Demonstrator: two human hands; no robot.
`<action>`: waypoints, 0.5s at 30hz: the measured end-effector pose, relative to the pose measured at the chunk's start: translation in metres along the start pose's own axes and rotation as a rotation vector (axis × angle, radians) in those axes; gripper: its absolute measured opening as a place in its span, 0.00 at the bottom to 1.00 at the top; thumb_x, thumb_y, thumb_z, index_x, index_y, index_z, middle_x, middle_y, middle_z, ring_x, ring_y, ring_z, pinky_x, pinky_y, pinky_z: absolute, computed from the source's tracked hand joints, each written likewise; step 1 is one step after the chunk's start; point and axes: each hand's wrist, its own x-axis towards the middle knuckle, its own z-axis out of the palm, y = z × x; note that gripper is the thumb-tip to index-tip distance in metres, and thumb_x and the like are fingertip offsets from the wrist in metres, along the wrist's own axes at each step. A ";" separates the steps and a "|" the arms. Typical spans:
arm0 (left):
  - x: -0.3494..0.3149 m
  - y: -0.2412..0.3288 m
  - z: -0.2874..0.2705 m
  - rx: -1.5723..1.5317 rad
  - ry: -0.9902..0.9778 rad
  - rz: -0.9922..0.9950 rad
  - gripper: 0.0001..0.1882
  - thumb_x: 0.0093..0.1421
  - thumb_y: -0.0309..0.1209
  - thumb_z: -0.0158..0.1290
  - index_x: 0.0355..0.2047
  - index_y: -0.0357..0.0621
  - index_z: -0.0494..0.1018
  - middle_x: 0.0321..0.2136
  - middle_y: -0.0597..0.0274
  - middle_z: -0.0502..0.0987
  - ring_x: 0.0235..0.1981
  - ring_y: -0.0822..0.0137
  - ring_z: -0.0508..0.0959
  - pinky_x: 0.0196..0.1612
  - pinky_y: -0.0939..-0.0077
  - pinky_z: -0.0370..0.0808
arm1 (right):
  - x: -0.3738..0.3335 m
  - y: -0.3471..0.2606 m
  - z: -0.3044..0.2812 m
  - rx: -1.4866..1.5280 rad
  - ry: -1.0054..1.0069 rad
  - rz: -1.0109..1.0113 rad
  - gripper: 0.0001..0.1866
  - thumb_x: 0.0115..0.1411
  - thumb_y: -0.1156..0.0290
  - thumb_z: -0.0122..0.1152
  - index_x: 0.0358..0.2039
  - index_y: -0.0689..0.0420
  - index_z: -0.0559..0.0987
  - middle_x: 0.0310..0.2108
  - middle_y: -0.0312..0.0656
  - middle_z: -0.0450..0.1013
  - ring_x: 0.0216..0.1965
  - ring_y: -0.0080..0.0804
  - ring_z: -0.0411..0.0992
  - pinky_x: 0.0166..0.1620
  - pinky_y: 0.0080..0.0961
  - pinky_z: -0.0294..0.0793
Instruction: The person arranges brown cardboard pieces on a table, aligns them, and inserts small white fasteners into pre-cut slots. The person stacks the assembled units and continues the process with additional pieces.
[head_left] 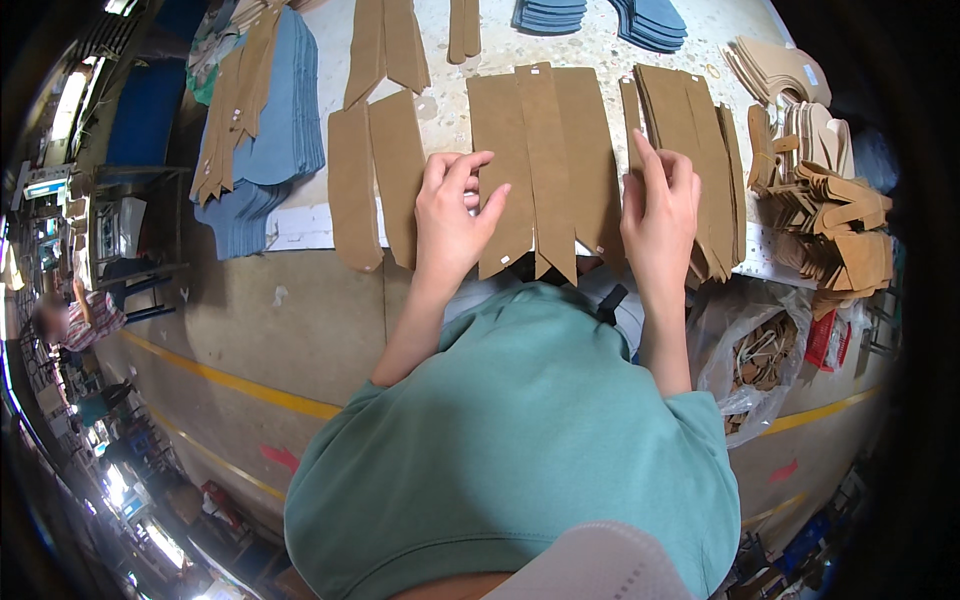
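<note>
My left hand [452,222] hovers at the left edge of a brown leather-like panel [505,130], its thumb spread from half-curled fingers and nothing visible in it. My right hand [663,205] is over a narrow brown strip [630,108], index finger stretched out; whether the fingertip touches the strip I cannot tell. Between both hands lie a long pointed strip [543,150] and another wide panel [592,140], side by side, some with small white stickers. Right of my right hand is an overlapping stack of brown panels [715,160]. Two more brown pieces, one a rounded panel [350,190], lie to the left.
Blue cut pieces [285,110] are stacked at the left table edge, and more blue stacks [650,22] stand at the back. Beige pieces [780,70] and bundled tan pieces [835,205] crowd the right end. Below hangs a clear plastic bag [755,355] of scraps. A person [85,320] is far left.
</note>
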 end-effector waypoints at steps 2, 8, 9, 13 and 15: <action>0.000 -0.001 0.000 -0.066 0.016 -0.013 0.19 0.55 0.23 0.62 0.48 0.40 0.75 0.39 0.58 0.71 0.31 0.71 0.77 0.33 0.75 0.81 | -0.002 -0.002 0.000 0.178 -0.124 0.064 0.27 0.58 0.78 0.59 0.59 0.52 0.73 0.46 0.46 0.68 0.45 0.42 0.70 0.48 0.36 0.72; -0.006 -0.004 -0.013 -0.236 -0.053 -0.197 0.19 0.58 0.20 0.58 0.51 0.39 0.74 0.45 0.58 0.72 0.34 0.76 0.78 0.32 0.83 0.78 | 0.002 -0.005 0.021 0.487 -0.065 0.172 0.34 0.57 0.79 0.62 0.65 0.47 0.67 0.54 0.50 0.64 0.47 0.39 0.73 0.41 0.28 0.79; -0.008 -0.005 -0.016 -0.248 -0.091 -0.230 0.20 0.58 0.19 0.57 0.52 0.38 0.74 0.47 0.60 0.73 0.35 0.78 0.78 0.32 0.86 0.77 | 0.004 -0.004 0.022 0.475 -0.058 0.200 0.35 0.56 0.79 0.63 0.65 0.47 0.68 0.51 0.49 0.68 0.42 0.33 0.76 0.37 0.24 0.80; -0.013 -0.006 -0.019 -0.250 -0.175 -0.145 0.21 0.58 0.18 0.57 0.53 0.39 0.74 0.50 0.61 0.71 0.35 0.79 0.77 0.30 0.88 0.75 | 0.009 -0.001 0.018 0.486 -0.237 0.271 0.33 0.56 0.77 0.65 0.63 0.49 0.70 0.41 0.46 0.75 0.30 0.29 0.76 0.35 0.26 0.78; -0.014 -0.006 -0.018 -0.238 -0.157 -0.119 0.21 0.58 0.18 0.57 0.54 0.39 0.74 0.52 0.61 0.70 0.35 0.79 0.77 0.29 0.89 0.74 | 0.007 -0.001 0.014 0.473 -0.333 0.329 0.32 0.56 0.77 0.64 0.62 0.49 0.70 0.43 0.46 0.75 0.29 0.29 0.74 0.35 0.26 0.77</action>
